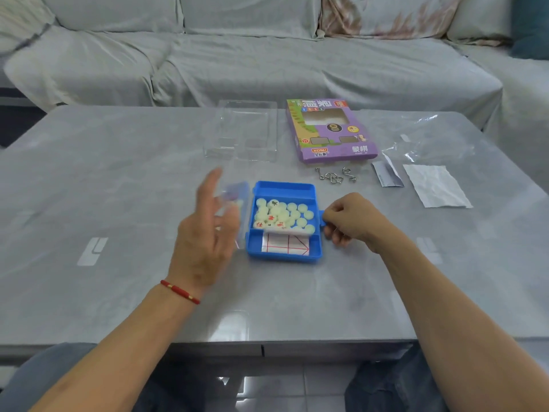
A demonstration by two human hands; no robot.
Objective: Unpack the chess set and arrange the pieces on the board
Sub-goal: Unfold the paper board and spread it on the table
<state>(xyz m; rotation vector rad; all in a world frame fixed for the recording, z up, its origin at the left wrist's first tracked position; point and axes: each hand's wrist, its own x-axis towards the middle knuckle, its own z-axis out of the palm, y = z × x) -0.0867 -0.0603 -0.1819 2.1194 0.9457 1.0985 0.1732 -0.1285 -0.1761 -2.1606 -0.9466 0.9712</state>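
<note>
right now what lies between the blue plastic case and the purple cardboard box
In the head view, only bare grey table separates the blue plastic case from the purple cardboard box; the metal wire puzzles sit rightward.

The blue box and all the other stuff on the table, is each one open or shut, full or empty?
Blue box: open, lid swung out to its left side.
Round pieces: piled loose in the box's bigger part.
Folded paper board: folded, in the box's nearer part.
Purple carton: lying flat.
Clear tray: empty.
Left hand: open, fingers spread.
Right hand: pinching the box's side tab.
</note>
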